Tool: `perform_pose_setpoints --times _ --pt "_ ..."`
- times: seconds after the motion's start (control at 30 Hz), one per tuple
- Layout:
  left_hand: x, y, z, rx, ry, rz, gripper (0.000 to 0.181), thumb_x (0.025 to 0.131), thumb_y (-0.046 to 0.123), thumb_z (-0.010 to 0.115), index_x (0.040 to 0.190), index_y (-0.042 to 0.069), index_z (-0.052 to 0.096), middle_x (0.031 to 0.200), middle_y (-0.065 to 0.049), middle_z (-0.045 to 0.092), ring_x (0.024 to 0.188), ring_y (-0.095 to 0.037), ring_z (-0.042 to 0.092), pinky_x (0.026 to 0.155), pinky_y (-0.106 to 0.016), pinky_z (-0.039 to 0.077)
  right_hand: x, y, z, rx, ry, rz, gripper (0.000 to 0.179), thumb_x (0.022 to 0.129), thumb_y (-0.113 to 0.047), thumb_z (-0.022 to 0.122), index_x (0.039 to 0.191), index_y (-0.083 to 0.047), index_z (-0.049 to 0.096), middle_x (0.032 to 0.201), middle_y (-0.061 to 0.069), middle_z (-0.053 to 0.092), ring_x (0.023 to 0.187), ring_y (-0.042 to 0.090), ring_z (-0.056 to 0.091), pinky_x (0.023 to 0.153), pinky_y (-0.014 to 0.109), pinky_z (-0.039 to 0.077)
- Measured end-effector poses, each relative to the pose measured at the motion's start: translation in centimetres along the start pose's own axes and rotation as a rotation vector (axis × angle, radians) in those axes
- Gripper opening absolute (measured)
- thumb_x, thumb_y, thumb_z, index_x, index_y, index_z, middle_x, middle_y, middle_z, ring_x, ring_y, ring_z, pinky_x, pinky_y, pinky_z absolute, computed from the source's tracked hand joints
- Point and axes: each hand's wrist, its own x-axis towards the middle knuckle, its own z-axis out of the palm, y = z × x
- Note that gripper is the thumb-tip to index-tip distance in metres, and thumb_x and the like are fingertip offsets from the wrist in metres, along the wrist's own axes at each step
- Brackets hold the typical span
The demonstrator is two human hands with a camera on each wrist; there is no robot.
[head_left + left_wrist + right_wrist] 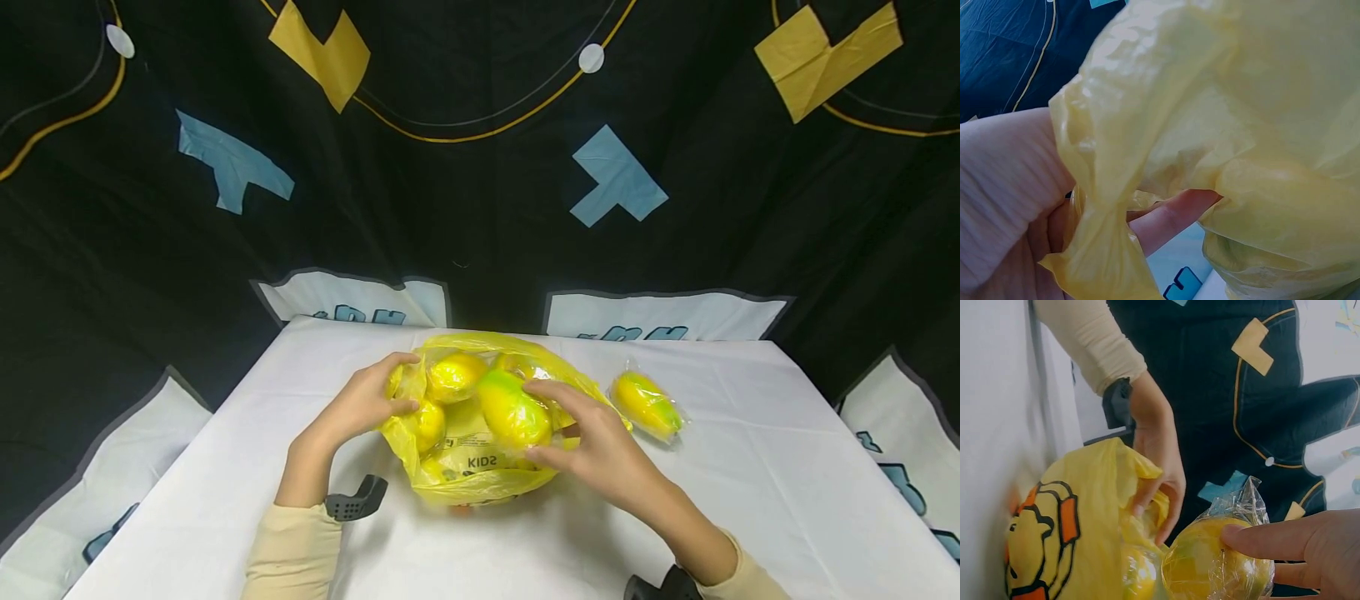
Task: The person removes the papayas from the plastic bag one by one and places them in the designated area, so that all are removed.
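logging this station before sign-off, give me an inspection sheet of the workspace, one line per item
surface: white-covered table, creased in places
job's things: yellow plastic bag, mouth open, with wrapped yellow fruits inside; one yellow-green fruit in clear wrap held at the mouth; another wrapped fruit on the table, to the bag's right
clutter: nothing seen
hands: left hand pinches the bag's rim; right hand holds the yellow-green fruit between thumb and fingers
cables: nothing seen
surroundings: dark cloth behind the table, with yellow and blue shapes and curved lines
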Motion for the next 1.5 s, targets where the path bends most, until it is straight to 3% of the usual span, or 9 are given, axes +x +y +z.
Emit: perform_pose_setpoints --times 0.17,0.6,1.1,1.5 --pt "-0.1 0.0 0.0 -0.004 -0.001 -0.007 0.066 0.082 0.01 0.074 0.141 0.01 0.044 0.137 -0.018 0.051 0.11 -0.031 0.054 0.093 -0.049 0.047 -0.3 0.1 -0.6 0.005 0.034 -0.03 0.07 0.072 -0.014 0.086 0.135 -0.017 0.055 0.137 -0.007 0.053 0.125 0.015 0.048 0.081 0.03 0.054" --pt "-0.1 0.0 0.0 -0.006 0.003 0.003 0.066 0.081 0.01 0.074 0.14 0.009 0.045 0.138 -0.019 0.051 0.115 -0.033 0.052 0.097 -0.051 0.044 -0.8 1.1 -3.1 -0.067 0.087 0.002 0.071 0.072 -0.013 0.086 0.135 -0.019 0.054 0.136 -0.004 0.054 0.118 0.018 0.052 0.078 0.028 0.055" --pt "0.0 0.0 0.0 -0.002 0.002 0.01 0.066 0.081 0.01 0.074 0.14 0.009 0.045 0.137 -0.018 0.051 0.113 -0.032 0.053 0.096 -0.051 0.045 -1.5 1.9 -6.0 -0.111 0.163 0.033 0.075 0.075 -0.003 0.082 0.141 -0.016 0.048 0.14 0.004 0.05 0.118 0.025 0.052 0.079 0.039 0.056" --pt "-0.1 0.0 0.1 -0.015 0.003 0.001 0.066 0.081 0.009 0.074 0.14 0.01 0.045 0.137 -0.016 0.051 0.113 -0.031 0.053 0.096 -0.051 0.045 -1.6 3.0 -7.2 -0.151 0.126 0.041 0.075 0.077 0.001 0.078 0.143 -0.013 0.044 0.142 0.008 0.046 0.121 0.029 0.047 0.083 0.047 0.054"
